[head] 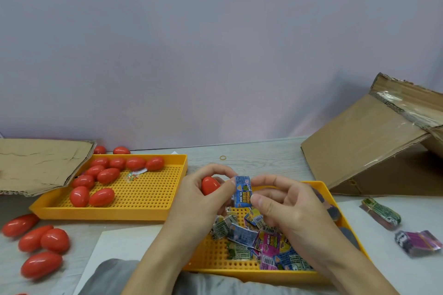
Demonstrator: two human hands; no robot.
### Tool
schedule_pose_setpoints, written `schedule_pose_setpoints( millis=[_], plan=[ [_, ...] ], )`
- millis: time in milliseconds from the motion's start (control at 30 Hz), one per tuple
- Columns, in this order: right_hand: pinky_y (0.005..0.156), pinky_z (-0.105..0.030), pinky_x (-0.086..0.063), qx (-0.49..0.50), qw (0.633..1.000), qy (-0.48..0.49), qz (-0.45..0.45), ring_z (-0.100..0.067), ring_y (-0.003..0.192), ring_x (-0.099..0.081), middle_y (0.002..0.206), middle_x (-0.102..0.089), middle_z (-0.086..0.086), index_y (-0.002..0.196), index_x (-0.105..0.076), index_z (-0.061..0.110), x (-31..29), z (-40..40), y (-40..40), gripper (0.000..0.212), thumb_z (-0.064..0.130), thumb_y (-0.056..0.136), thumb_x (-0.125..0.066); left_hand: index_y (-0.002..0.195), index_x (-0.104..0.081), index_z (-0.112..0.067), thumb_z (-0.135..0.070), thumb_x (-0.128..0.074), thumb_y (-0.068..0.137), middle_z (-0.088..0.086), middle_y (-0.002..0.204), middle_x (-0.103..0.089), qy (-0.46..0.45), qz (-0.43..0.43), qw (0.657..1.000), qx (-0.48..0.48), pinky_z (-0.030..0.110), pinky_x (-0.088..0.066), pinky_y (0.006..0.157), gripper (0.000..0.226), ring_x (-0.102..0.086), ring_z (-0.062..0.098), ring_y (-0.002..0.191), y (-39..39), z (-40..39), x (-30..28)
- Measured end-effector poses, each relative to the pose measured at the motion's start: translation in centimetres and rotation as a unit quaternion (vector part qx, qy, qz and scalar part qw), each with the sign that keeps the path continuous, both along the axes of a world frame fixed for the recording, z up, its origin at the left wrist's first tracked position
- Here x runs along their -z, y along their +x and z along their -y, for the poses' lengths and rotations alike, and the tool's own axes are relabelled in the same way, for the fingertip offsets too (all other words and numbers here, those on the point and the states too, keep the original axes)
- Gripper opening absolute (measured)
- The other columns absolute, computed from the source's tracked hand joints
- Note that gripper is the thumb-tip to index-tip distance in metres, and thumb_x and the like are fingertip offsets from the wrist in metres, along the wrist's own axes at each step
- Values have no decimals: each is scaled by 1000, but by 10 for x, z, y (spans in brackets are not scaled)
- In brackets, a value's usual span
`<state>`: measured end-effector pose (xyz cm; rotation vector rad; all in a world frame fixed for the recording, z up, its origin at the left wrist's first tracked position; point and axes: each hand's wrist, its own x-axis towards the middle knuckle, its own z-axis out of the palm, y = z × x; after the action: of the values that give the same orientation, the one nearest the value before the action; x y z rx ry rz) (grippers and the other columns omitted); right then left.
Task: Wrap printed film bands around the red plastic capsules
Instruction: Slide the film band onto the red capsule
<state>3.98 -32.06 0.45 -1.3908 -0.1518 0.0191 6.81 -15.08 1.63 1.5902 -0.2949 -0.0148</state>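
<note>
From the head view, a red capsule (209,185) is held in the curled fingers of the left hand (201,195), above the gap between two yellow trays. A blue printed band (242,191) is pinched between the thumb and forefinger of the right hand (282,208), just beside the capsule and touching the left fingertips; whether the band already sits around the capsule cannot be told. Under the hands, the near tray (321,185) is filled with a loose heap of bands (259,244) in blue, pink, green and yellow. In the far tray (143,213), to the left, a cluster of capsules (100,179) is seen, with a small clear packet (132,176) beside them. More capsules (40,244) lie on the table at the left edge, and two behind the far tray. A cardboard flap (40,165) overlaps that tray's left corner. A tilted carton (374,146) stands at the right, with two bundles of bands (402,230) near it and a rubber band (223,157) on the table behind the hands.
</note>
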Motion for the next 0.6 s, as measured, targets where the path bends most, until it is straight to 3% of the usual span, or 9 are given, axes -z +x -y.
schedule_pose_setpoints(
  millis=[167,333,433,533,600],
  plan=[
    [51,-18,-42,6,1000,-6,-13,-8,58,-53,67,-67,1,87,-78,19,2,0,0,20,30,71,-74,79,-71,-27,-11,-67,88,-9,55,-58,19,12,1000,-2,18,-45,49,19,-51,3,48,0,1,0],
    [51,-21,-39,5,999,-27,-21,-12,56,-48,63,-59,-4,80,-77,16,3,2,1,22,36,74,-74,82,-72,-20,-12,-70,88,-6,56,-58,29,-12,999,26,16,-44,48,10,-51,3,47,-1,1,0],
    [49,-20,-38,43,998,-24,-32,-12,55,-47,60,-56,-1,81,-78,15,4,2,2,23,35,72,-84,83,-72,-17,-16,-73,85,-4,57,-57,13,-33,999,33,19,-45,49,2,-50,6,48,-1,1,1],
    [51,-22,-42,113,993,-5,-43,-11,59,-54,63,-62,-1,81,-78,17,4,2,3,24,37,69,-76,82,-71,-21,-22,-75,84,-4,56,-53,33,-24,999,8,20,-47,52,4,-49,8,50,0,2,2],
    [55,-22,-46,157,986,8,-50,-12,63,-61,67,-69,-3,83,-78,15,4,3,5,17,30,77,-75,81,-69,-21,-23,-76,82,-6,56,-53,43,-1,999,-6,19,-47,52,8,-49,7,49,-1,3,1]
  ],
)
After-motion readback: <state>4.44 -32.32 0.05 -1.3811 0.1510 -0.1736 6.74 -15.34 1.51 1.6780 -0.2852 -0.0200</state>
